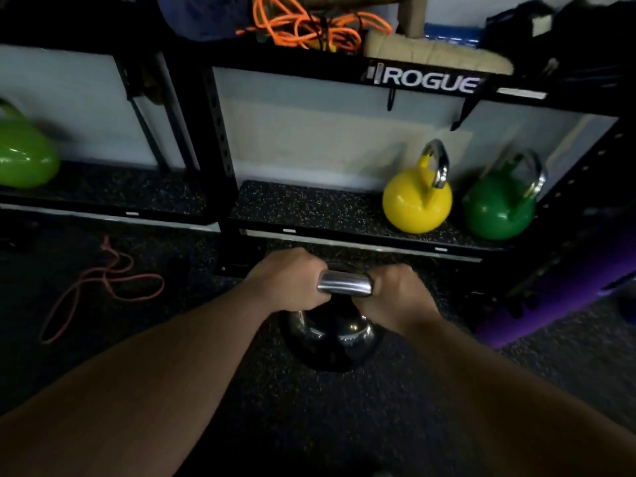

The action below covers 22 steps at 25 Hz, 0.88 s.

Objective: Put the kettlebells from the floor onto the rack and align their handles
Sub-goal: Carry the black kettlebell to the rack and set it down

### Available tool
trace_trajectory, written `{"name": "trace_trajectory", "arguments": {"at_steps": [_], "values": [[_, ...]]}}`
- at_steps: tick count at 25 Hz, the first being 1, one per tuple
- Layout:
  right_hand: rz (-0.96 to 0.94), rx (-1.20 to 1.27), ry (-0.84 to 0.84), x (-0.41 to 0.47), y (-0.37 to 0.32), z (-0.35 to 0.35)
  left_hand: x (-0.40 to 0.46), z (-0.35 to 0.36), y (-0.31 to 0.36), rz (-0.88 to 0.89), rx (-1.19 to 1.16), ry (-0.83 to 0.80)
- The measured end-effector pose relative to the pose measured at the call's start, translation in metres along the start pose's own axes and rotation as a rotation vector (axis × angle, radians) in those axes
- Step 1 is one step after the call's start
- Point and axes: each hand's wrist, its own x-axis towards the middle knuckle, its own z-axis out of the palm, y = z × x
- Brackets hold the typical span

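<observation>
In front of the rack (361,241), gripping the black kettlebell (330,339) handle with left hand (289,284) and right hand (395,290) closed; lifting evenly, aiming left of the yellow kettlebell (417,201).

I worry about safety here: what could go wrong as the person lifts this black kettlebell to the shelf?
Both hands crowd the short handle, so the grip may slip. The black kettlebell could strike the shelf edge. It could also knock the yellow kettlebell.

Both forearms are bare to the frame edge, with no sleeves, gloves, watch or rings visible.
</observation>
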Motion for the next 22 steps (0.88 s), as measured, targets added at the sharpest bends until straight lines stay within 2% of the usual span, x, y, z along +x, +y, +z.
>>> {"name": "trace_trajectory", "arguments": {"at_steps": [7, 13, 22], "values": [[-0.169, 0.048, 0.003, 0.179, 0.012, 0.002, 0.128, -0.048, -0.091, -0.066, -0.006, -0.001], [-0.125, 0.032, 0.046, 0.303, 0.018, 0.02, 0.228, -0.065, -0.164, -0.091, 0.081, 0.11], [-0.043, 0.019, 0.03, 0.41, 0.007, 0.067, 0.298, -0.069, -0.247, -0.117, 0.02, 0.103]]}}
